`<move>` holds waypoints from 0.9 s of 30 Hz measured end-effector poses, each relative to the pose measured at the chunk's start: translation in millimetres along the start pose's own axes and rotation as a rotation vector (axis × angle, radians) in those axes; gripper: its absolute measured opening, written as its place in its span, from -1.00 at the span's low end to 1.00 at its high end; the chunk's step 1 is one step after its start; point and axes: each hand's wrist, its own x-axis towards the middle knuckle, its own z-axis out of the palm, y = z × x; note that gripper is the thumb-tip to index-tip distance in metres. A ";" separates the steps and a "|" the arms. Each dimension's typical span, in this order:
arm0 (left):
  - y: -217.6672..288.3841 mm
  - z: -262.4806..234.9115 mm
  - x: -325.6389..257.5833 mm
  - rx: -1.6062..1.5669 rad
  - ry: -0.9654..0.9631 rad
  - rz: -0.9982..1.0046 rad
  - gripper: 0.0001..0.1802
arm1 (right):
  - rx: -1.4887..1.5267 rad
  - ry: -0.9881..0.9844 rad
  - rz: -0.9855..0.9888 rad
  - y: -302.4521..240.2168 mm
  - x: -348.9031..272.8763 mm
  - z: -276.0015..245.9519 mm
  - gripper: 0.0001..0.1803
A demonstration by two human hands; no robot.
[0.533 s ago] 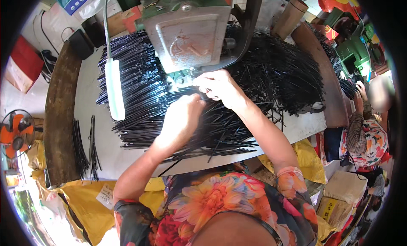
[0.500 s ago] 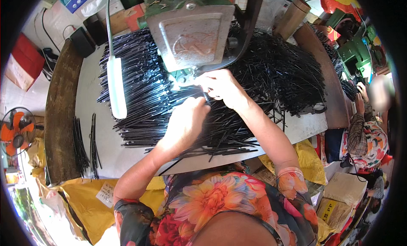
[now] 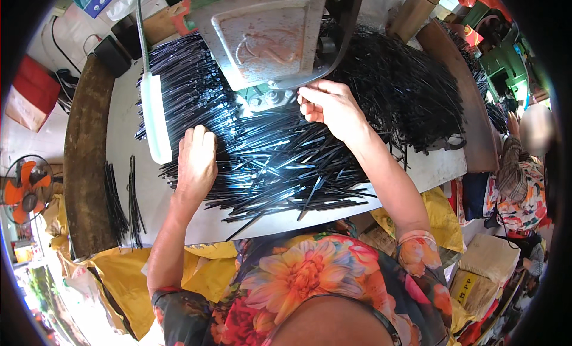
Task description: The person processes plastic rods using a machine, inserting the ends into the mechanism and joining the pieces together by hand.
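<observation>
My left hand [image 3: 198, 162] lies low over the left part of a wide heap of thin black rods [image 3: 256, 185]. Its fingers are curled and closed together among the rods, and what they hold is hidden. My right hand [image 3: 335, 110] is raised just right of the lower end of a green and grey bench machine [image 3: 262, 45]. Thumb and forefinger are pinched there, the other fingers curled in; anything between them is too small to make out. Bright light falls on the metal working part [image 3: 271, 98] beneath the machine's head.
A white lamp [image 3: 156, 119] on a bendable neck hangs left of the machine. A wooden board [image 3: 89, 155] edges the table's left side, with a few bundled rods [image 3: 136, 203] beside it. Another dark rod pile [image 3: 405, 95] fills the right. An orange fan [image 3: 25, 191] stands far left; another person [image 3: 518, 185] sits far right.
My hands were together under the machine; the left has since moved away to the left onto the rods. The right has shifted slightly up and right. The whole view has tilted a little.
</observation>
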 end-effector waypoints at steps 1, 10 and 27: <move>0.8 1.4 0.6 0.010 0.012 0.015 -0.82 | 0.020 0.038 -0.006 0.2 -1.8 -0.8 -0.87; 24.2 2.8 30.1 -0.086 0.201 0.112 -0.76 | 0.201 0.134 -0.029 0.9 -23.0 22.3 -0.85; 38.7 18.5 49.7 -0.223 0.117 -0.076 -0.75 | 0.442 0.089 -0.222 15.0 -5.1 25.9 -0.87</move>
